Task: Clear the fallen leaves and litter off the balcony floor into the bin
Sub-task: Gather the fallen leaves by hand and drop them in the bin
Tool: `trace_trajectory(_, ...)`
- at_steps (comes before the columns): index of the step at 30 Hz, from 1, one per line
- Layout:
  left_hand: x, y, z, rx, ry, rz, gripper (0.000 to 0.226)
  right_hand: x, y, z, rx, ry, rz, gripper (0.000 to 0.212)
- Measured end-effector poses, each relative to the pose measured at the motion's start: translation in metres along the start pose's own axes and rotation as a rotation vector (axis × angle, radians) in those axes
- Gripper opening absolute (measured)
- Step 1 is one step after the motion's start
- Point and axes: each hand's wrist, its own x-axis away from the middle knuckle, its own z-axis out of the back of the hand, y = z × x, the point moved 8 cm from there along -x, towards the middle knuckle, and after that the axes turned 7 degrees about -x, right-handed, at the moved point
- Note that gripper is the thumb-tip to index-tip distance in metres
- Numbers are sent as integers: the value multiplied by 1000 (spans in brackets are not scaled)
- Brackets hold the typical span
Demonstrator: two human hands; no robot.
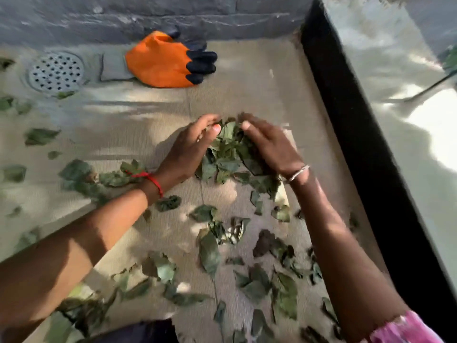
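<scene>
A small heap of green leaves (228, 154) lies on the tan balcony floor (153, 125) in the middle of the view. My left hand (190, 147) cups the heap's left side, its fingers gently curved. My right hand (269, 144) cups the right side, and the fingertips of both nearly meet at the far end. Neither hand grips the leaves. Several loose leaves (210, 253) lie scattered nearer to me and off to the left (40, 136). No bin is in view.
An orange work glove with black fingertips (160, 61) lies by the grey back wall. A round metal floor drain (55, 71) sits at the back left. A black skirting strip (358, 149) and a pale wall bound the floor on the right.
</scene>
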Motion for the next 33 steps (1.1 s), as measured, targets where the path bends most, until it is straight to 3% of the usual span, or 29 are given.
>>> trace_trajectory(3, 17, 5, -7, -52, -6, -17, 49, 31, -3, -26, -17, -65, 56, 36)
trace_trajectory(7, 42, 12, -12, -66, -41, -59, 45, 67, 2, -11, -366, 245, 47, 34)
trace_trajectory(9, 48, 12, -12, -83, -41, -54, 46, 68, 3, -7, -291, 298, 37, 38)
trace_trajectory(14, 73, 5, -20, -33, -81, 4, 43, 77, -6, -44, -48, 74, 47, 45)
trace_trajectory(18, 81, 6, -14, -15, -17, 38, 45, 95, -9, -45, -166, 162, 98, 33)
trace_trajectory(22, 90, 14, -10, -128, 21, -80, 56, 106, -2, -47, -211, 182, 52, 36)
trace_trajectory(25, 96, 5, -15, -156, -9, -8, 51, 111, -6, -62, -98, 76, 63, 39)
trace_trajectory(30, 110, 15, -11, -91, -21, -59, 41, 126, -4, -59, -292, 191, 28, 33)
trace_trajectory(33, 117, 17, -4, -104, 20, -70, 36, 124, -2, -71, -159, 142, 17, 42)
